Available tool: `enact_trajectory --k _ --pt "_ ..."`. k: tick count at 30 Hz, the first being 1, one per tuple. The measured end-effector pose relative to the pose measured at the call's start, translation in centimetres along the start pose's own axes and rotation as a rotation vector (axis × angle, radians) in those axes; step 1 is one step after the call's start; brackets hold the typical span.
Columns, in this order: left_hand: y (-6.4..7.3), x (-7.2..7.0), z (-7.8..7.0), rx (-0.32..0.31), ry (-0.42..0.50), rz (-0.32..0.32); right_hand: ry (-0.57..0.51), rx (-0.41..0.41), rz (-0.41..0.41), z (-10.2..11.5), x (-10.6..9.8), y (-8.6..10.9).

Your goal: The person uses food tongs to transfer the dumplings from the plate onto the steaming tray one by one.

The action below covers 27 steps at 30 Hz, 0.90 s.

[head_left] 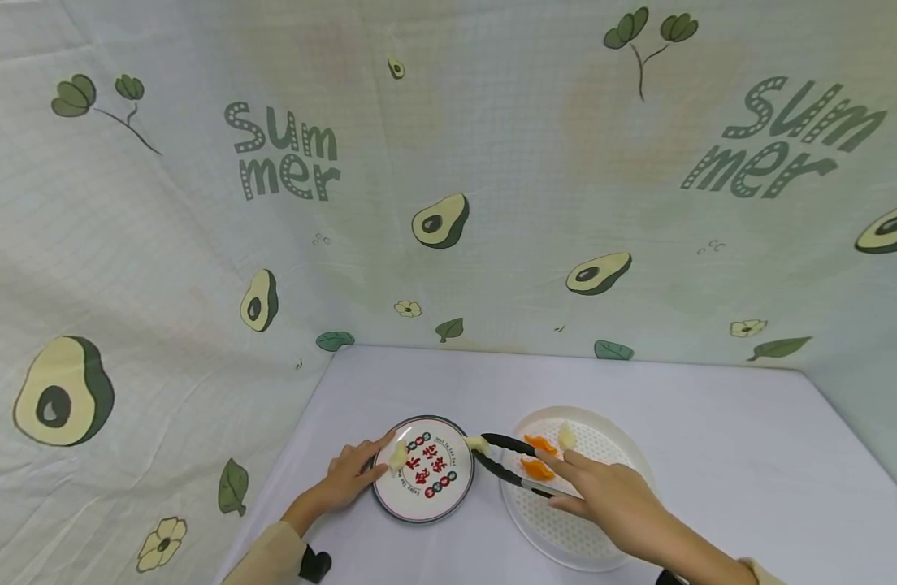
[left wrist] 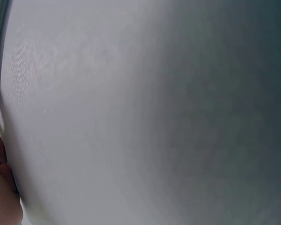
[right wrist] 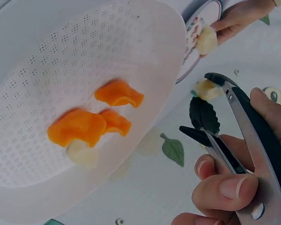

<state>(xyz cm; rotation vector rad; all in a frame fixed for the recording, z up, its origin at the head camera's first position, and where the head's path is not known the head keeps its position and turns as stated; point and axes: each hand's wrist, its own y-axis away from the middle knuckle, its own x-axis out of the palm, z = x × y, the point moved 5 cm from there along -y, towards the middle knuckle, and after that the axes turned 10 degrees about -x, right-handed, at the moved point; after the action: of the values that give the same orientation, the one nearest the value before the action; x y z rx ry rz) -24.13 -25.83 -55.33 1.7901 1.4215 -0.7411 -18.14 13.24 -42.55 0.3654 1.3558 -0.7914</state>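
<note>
Black-tipped tongs (right wrist: pixel 247 129) touch a pale chunk (right wrist: pixel 208 89) near the printed white plate (head_left: pixel 456 459).

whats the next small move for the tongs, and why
I'd probably have the right hand ease the tongs slightly left over the plate: the pale piece at their tips is by the plate's right rim, and the left hand touches the opposite side.

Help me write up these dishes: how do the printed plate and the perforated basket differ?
The plate is smaller than the basket. The plate bears red print and a dark rim line, while the basket is plain white with small holes. The plate holds one pale piece; the basket holds orange pieces and another pale piece. Both are round, whitish and set on the table.
</note>
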Motion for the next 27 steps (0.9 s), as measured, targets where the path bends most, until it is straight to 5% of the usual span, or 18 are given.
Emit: enact_trajectory --k 11,18,27 --pt "0.4 0.0 -0.1 0.022 0.009 -0.011 0.020 0.029 0.017 -1.3 -0.1 2.8" --pt "-0.1 -0.1 0.0 -0.022 0.021 0.002 -0.011 0.130 0.087 -2.6 0.0 4.5" --pt "-0.3 0.2 0.2 -0.017 0.007 -0.002 0.009 0.132 0.105 -3.4 0.4 6.3"
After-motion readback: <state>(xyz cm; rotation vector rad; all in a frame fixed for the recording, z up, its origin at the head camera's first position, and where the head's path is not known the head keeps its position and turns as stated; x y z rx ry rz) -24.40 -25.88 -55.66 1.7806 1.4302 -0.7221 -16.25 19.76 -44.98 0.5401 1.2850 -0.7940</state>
